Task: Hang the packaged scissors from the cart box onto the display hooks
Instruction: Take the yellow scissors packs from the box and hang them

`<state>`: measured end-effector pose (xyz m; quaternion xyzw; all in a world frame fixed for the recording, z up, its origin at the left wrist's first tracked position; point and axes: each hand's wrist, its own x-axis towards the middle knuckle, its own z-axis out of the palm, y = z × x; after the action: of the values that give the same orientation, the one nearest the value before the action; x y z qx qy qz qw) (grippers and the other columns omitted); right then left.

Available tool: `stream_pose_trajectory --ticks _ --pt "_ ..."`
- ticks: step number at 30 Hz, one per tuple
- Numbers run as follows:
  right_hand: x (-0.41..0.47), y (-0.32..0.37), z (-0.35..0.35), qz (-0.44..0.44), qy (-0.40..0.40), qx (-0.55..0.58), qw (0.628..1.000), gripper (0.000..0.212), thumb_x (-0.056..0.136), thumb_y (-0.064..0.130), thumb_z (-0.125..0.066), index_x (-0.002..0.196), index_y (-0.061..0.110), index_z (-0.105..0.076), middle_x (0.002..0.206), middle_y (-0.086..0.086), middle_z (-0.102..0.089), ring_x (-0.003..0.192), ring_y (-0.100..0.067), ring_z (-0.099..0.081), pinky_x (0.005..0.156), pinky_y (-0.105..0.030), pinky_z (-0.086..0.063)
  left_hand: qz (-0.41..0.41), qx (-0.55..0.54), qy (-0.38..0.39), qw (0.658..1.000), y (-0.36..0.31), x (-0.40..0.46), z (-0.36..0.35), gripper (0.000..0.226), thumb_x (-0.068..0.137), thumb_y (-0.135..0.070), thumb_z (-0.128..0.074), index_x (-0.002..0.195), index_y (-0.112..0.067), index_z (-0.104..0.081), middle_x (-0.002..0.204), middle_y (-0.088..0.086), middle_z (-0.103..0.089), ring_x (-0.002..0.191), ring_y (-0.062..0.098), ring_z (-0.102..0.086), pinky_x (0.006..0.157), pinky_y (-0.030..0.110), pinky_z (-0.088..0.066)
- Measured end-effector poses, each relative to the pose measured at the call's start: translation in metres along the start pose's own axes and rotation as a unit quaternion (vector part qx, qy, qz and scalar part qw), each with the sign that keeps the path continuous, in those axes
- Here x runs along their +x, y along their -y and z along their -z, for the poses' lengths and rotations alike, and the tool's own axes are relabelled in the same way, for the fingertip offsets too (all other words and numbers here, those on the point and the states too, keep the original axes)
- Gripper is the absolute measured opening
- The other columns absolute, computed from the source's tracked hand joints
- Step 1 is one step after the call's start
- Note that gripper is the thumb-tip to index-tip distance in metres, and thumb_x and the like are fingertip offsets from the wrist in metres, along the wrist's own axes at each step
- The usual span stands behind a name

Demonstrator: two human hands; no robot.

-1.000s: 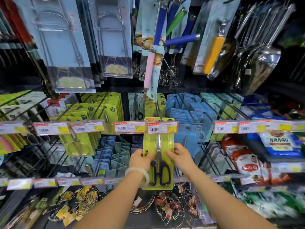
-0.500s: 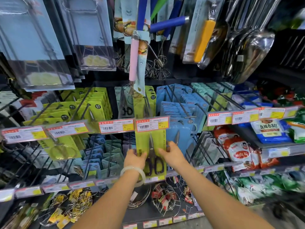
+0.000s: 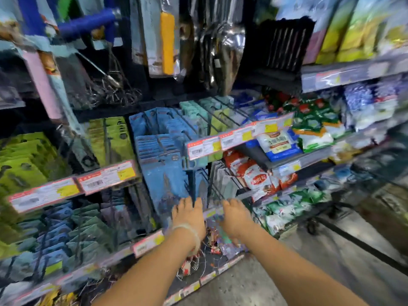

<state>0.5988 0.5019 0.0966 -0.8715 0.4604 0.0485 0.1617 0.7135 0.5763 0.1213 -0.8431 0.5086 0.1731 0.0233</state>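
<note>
The view is blurred by motion. My left hand (image 3: 188, 215), with a pale band on the wrist, and my right hand (image 3: 235, 217) hover side by side in front of the lower rack, fingers apart and nothing in them. Just beyond the fingertips hang blue carded packs (image 3: 167, 173) on wire display hooks (image 3: 163, 149). Yellow-green carded scissors packs (image 3: 110, 138) hang on hooks further left, behind a strip of price tags (image 3: 106, 177). The pack I held is no longer in my hands and I cannot pick it out. The cart box is out of view.
Whisks and ladles (image 3: 225, 54) hang above. Bagged goods (image 3: 256, 175) fill shelves on the right. Wire items (image 3: 198, 259) lie on the bottom shelf under my wrists. Grey floor (image 3: 309, 272) opens at lower right, with a dark wheeled frame (image 3: 311, 226) beside it.
Both hands have let go of the yellow-green scissors pack and dropped lower. The view has swung to the right, so the rack has slid left.
</note>
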Motion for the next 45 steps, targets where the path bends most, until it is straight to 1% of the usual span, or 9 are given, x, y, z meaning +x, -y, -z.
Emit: stream_pose_trajectory --ticks 3,7,10,14,19,24,33,39,45 --pt "-0.011 -0.068 0.022 -0.037 -0.043 -0.004 0.998 0.055 0.087 0.03 -0.057 0.134 0.01 -0.038 0.135 -0.011 -0.042 0.131 -0.031 -0.035 0.105 -0.038 -0.036 -0.075 0.034 -0.008 0.997 -0.073 0.012 0.007 0.077 0.089 -0.028 -0.056 0.149 -0.018 -0.01 0.158 0.011 -0.008 0.146 0.03 -0.007 0.119 0.044 -0.012" --pt "-0.029 -0.162 0.059 -0.117 -0.069 -0.016 0.991 0.065 0.085 0.028 -0.06 0.14 0.012 -0.03 0.143 -0.01 -0.036 0.135 -0.032 -0.031 0.109 -0.043 -0.033 -0.163 0.039 -0.032 0.985 -0.177 0.028 0.015 0.068 0.093 -0.028 -0.051 0.149 -0.018 -0.013 0.156 0.012 -0.012 0.145 0.031 -0.011 0.118 0.045 -0.013" --pt "-0.047 -0.235 0.082 -0.17 -0.091 -0.028 0.981 0.059 0.086 0.029 -0.059 0.137 0.012 -0.034 0.137 -0.011 -0.043 0.13 -0.031 -0.037 0.107 -0.041 -0.036 -0.216 0.053 -0.04 0.974 -0.255 0.038 0.016 0.066 0.094 -0.031 -0.046 0.149 -0.018 -0.012 0.155 0.013 -0.015 0.143 0.034 -0.015 0.117 0.046 -0.016" --pt "-0.085 -0.323 0.105 -0.258 -0.09 -0.019 0.962 0.052 0.087 0.026 -0.056 0.133 0.01 -0.037 0.136 -0.012 -0.043 0.13 -0.031 -0.036 0.107 -0.04 -0.036 -0.272 0.06 -0.011 0.96 -0.353 0.041 0.005 0.074 0.092 -0.029 -0.051 0.15 -0.019 -0.008 0.159 0.01 -0.007 0.146 0.032 -0.008 0.118 0.048 -0.015" --pt "-0.13 -0.407 0.121 -0.331 -0.108 0.001 0.938 0.055 0.086 0.025 -0.057 0.135 0.011 -0.036 0.135 -0.013 -0.044 0.128 -0.033 -0.038 0.104 -0.041 -0.038 -0.356 0.099 0.008 0.929 -0.454 0.03 -0.012 0.073 0.09 -0.034 -0.055 0.149 -0.016 -0.014 0.158 0.012 -0.009 0.146 0.032 -0.009 0.119 0.046 -0.015" --pt "-0.15 -0.466 0.126 -0.397 -0.098 0.047 0.911 0.058 0.089 0.026 -0.056 0.14 0.011 -0.033 0.141 -0.013 -0.039 0.131 -0.032 -0.035 0.106 -0.042 -0.034 -0.421 0.118 0.015 0.899 -0.533 0.025 -0.031 0.065 0.095 -0.024 -0.046 0.149 -0.017 -0.012 0.158 0.011 -0.009 0.146 0.03 -0.008 0.119 0.045 -0.013" --pt "-0.13 -0.579 0.147 -0.459 -0.116 0.09 0.876 0.058 0.086 0.035 -0.059 0.135 0.014 -0.037 0.138 -0.011 -0.043 0.129 -0.032 -0.037 0.107 -0.04 -0.035 -0.489 0.138 0.035 0.861 -0.659 0.079 -0.039 0.072 0.09 -0.03 -0.055 0.148 -0.019 -0.014 0.158 0.01 -0.009 0.146 0.03 -0.006 0.119 0.046 -0.012" --pt "-0.092 -0.664 0.178 -0.496 -0.106 0.107 0.855 0.058 0.089 0.027 -0.057 0.139 0.012 -0.034 0.143 -0.011 -0.039 0.133 -0.031 -0.033 0.11 -0.039 -0.033 -0.513 0.156 0.035 0.844 -0.744 0.14 -0.031 0.071 0.089 -0.026 -0.055 0.147 -0.018 -0.016 0.155 0.011 -0.015 0.144 0.031 -0.013 0.119 0.046 -0.015" --pt "-0.066 -0.731 0.164 -0.524 -0.073 0.141 0.837 0.061 0.087 0.033 -0.061 0.138 0.016 -0.034 0.14 -0.008 -0.041 0.131 -0.03 -0.036 0.107 -0.039 -0.036 -0.519 0.18 0.096 0.83 -0.796 0.182 -0.048 0.064 0.094 -0.027 -0.048 0.148 -0.017 -0.015 0.156 0.012 -0.012 0.143 0.033 -0.013 0.117 0.046 -0.017"
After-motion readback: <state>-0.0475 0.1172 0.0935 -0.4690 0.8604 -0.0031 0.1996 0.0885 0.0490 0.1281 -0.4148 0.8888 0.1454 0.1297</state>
